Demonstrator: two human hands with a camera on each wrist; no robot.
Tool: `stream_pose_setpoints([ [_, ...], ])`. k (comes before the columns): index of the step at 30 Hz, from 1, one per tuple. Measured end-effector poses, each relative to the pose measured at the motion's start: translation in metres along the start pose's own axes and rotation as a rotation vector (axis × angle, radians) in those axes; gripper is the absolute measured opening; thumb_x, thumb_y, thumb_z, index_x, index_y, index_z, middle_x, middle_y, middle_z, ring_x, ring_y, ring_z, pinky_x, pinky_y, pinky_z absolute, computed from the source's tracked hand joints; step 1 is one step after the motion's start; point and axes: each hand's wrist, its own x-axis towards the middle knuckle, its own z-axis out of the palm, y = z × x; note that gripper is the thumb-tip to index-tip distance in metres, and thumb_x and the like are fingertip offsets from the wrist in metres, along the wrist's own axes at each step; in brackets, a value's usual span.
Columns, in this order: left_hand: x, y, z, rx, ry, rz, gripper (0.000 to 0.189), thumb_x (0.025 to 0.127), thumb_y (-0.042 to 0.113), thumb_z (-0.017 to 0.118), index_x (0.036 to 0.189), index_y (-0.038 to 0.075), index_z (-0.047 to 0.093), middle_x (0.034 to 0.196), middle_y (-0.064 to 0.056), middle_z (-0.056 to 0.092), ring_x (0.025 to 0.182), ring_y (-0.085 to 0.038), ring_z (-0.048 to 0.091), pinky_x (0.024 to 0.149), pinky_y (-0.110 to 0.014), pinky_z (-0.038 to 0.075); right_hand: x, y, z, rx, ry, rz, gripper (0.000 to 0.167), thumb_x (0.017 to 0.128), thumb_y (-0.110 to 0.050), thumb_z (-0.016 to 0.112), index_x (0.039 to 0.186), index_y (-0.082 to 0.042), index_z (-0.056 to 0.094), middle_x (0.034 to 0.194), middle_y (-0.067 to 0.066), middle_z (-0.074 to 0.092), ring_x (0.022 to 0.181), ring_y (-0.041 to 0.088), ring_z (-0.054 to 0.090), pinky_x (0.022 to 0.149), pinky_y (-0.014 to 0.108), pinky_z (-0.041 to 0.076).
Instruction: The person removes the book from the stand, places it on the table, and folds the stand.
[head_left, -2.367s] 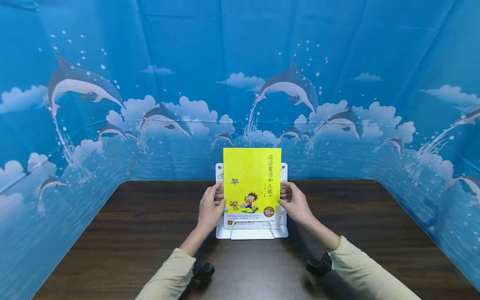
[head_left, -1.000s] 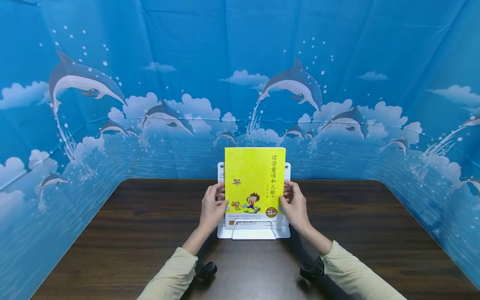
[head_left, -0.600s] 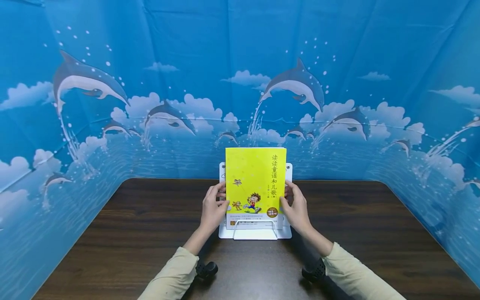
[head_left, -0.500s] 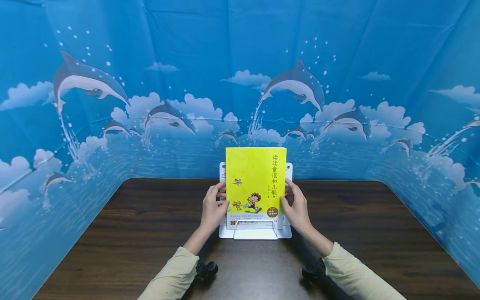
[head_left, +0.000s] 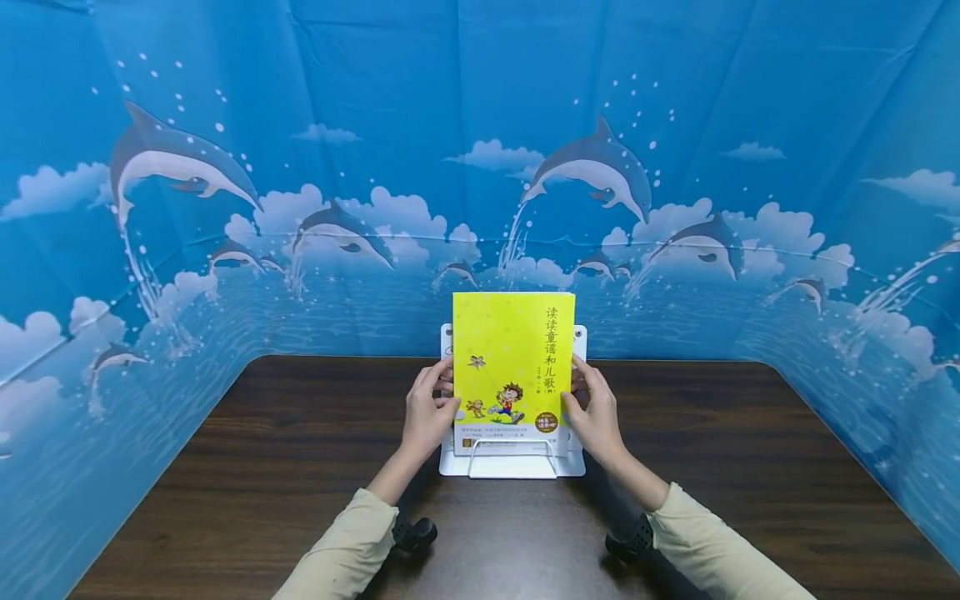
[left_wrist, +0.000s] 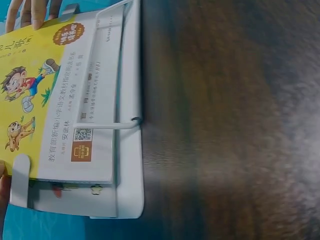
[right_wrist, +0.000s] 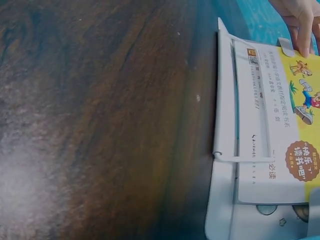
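A yellow children's book [head_left: 502,350] with a white band at its foot leans upright on a white book stand [head_left: 573,462]. A wire bar [head_left: 513,442] of the stand crosses the front of the book's lower part. My left hand [head_left: 425,412] grips the book's left edge, its thumb at the front. At the right edge my right hand [head_left: 596,417] holds it likewise, thumb on the cover and the other fingers partly hidden behind. The left wrist view shows a white side clip [left_wrist: 20,180] of the stand over the cover's edge.
The stand is on a dark wooden table [head_left: 262,483], near its far edge. A blue curtain [head_left: 375,125] printed with dolphins surrounds the back and sides. Each wrist carries a black device, such as the left one [head_left: 415,534].
The book's right side has shifted slightly, and its top edge sits a touch higher. Both hands keep their hold on its sides. The head view has drifted a little.
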Motion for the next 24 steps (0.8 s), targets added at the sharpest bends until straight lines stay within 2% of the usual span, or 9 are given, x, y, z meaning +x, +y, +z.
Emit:
stream_pose_setpoints([
  [12, 0.013, 0.013, -0.004, 0.001, 0.019, 0.04, 0.06, 0.072, -0.019, 0.061, 0.127, 0.003, 0.05, 0.102, -0.013, 0.052, 0.085, -0.023, 0.057, 0.068, -0.031, 0.054, 0.012, -0.005, -0.002, 0.002, 0.018, -0.005, 0.056, 0.08, 0.01, 0.058, 0.132, -0.004, 0.043, 0.119, 0.013, 0.05, 0.085, 0.021, 0.054, 0.067, 0.026, 0.05],
  [17, 0.019, 0.017, -0.004, -0.01, 0.029, 0.055, 0.061, 0.072, -0.019, 0.061, 0.127, 0.004, 0.05, 0.101, -0.012, 0.052, 0.085, -0.021, 0.057, 0.068, -0.029, 0.054, 0.019, -0.012, -0.004, 0.039, 0.042, 0.019, 0.055, 0.081, 0.01, 0.058, 0.132, -0.004, 0.043, 0.12, 0.014, 0.05, 0.089, 0.024, 0.054, 0.071, 0.034, 0.05],
  [20, 0.023, 0.018, -0.004, -0.032, 0.039, 0.061, 0.06, 0.073, -0.018, 0.06, 0.127, 0.005, 0.05, 0.102, -0.012, 0.052, 0.085, -0.021, 0.057, 0.069, -0.029, 0.054, 0.022, -0.026, -0.006, 0.068, 0.063, 0.03, 0.054, 0.081, 0.013, 0.056, 0.131, 0.0, 0.043, 0.118, 0.019, 0.049, 0.092, 0.029, 0.053, 0.073, 0.043, 0.049],
  [24, 0.027, 0.02, -0.005, -0.07, 0.055, 0.073, 0.061, 0.073, -0.018, 0.06, 0.128, 0.006, 0.05, 0.102, -0.013, 0.052, 0.086, -0.022, 0.057, 0.07, -0.031, 0.054, 0.026, -0.049, -0.01, 0.094, 0.085, 0.036, 0.051, 0.081, 0.015, 0.053, 0.13, 0.005, 0.043, 0.114, 0.023, 0.049, 0.097, 0.034, 0.049, 0.078, 0.048, 0.048],
])
